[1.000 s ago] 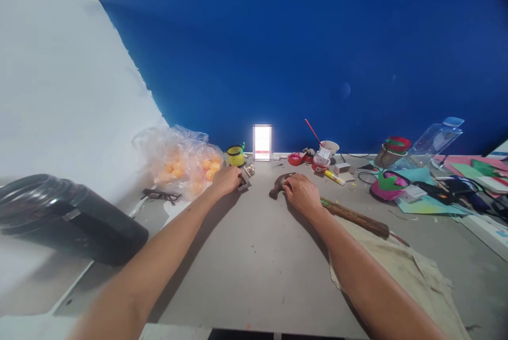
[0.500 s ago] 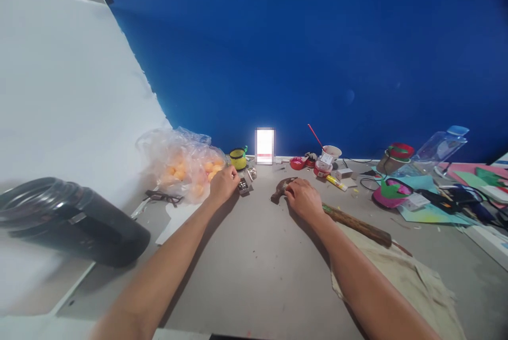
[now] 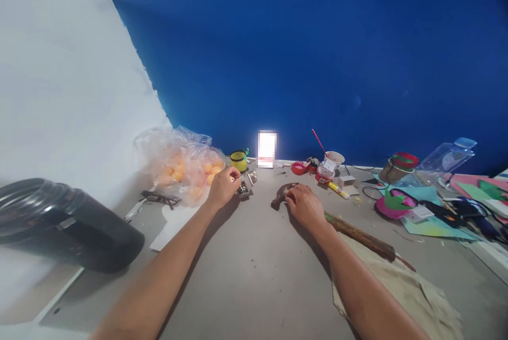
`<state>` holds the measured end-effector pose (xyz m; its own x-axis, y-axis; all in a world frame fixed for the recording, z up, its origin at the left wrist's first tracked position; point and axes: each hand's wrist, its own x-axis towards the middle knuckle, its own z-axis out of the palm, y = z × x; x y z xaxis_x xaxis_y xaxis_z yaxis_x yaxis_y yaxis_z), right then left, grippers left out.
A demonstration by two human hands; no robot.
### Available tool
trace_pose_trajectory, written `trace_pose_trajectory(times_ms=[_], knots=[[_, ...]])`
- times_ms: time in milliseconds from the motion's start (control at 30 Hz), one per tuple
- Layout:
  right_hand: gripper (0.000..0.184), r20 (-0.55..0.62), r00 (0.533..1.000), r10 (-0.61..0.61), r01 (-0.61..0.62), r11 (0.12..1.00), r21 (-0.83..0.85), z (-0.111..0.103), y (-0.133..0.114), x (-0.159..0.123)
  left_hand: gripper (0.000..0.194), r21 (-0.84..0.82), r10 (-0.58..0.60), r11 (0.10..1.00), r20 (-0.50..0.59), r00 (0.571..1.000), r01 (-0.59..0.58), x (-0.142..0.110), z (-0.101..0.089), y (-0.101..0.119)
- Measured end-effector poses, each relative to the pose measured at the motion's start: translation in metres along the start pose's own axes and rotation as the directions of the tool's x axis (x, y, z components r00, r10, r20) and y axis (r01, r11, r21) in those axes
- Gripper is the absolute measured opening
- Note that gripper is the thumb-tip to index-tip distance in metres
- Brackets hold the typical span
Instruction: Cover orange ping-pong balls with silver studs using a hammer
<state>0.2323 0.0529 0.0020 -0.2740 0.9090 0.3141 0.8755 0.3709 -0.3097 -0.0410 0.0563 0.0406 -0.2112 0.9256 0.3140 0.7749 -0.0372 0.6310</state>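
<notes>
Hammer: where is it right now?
In the head view, the hammer lies right of centre, with the right hand at its head and its handle along the far edge of the beige cloth.

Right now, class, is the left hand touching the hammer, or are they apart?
Apart. The head view shows a strip of grey tabletop between the left hand and the hammer.

This looks like a craft corner or small workshop, though whether within a home or an office cannot be told. A gray tabletop [image 3: 250,297] stands against a plain blue wall [image 3: 257,54], bearing a claw hammer [image 3: 362,236], sheets of coloured paper [image 3: 434,228], a yellow tube [image 3: 338,190] (its label too small to read) and a white cup [image 3: 335,159] with a thin red stick [image 3: 318,141] at its rim.
</notes>
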Motion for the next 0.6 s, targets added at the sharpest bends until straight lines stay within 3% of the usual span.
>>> trace_pose_trajectory(times_ms=[100,233,300,367,467,600], knots=[[0.009,-0.091,0.994,-0.055,0.062,0.995,0.081,0.003,-0.002,-0.002,0.012,-0.206,0.02,0.979,0.05,0.999,-0.01,-0.012,-0.008,0.016],[0.017,-0.224,0.967,-0.122,0.205,0.897,0.393,0.007,-0.019,-0.01,0.012,-0.352,0.113,0.935,0.19,0.975,-0.039,-0.048,-0.001,0.038],[0.019,-0.156,0.983,-0.099,0.173,0.797,0.579,0.009,-0.032,-0.015,0.013,-0.364,0.141,0.929,0.183,0.973,-0.066,-0.065,0.008,0.044],[0.02,-0.015,0.996,-0.083,0.069,0.702,0.709,0.01,-0.043,-0.02,0.017,-0.401,0.097,0.916,0.149,0.984,-0.029,-0.078,0.019,0.046],[0.02,0.104,0.994,-0.021,-0.068,0.623,0.779,0.008,-0.052,-0.021,0.013,-0.476,0.067,0.88,0.145,0.987,0.01,-0.086,0.03,0.041],[0.019,0.145,0.989,-0.007,-0.114,0.585,0.803,0.005,-0.051,-0.018,0.02,-0.524,0.087,0.852,0.111,0.99,-0.016,-0.091,0.037,0.035]])
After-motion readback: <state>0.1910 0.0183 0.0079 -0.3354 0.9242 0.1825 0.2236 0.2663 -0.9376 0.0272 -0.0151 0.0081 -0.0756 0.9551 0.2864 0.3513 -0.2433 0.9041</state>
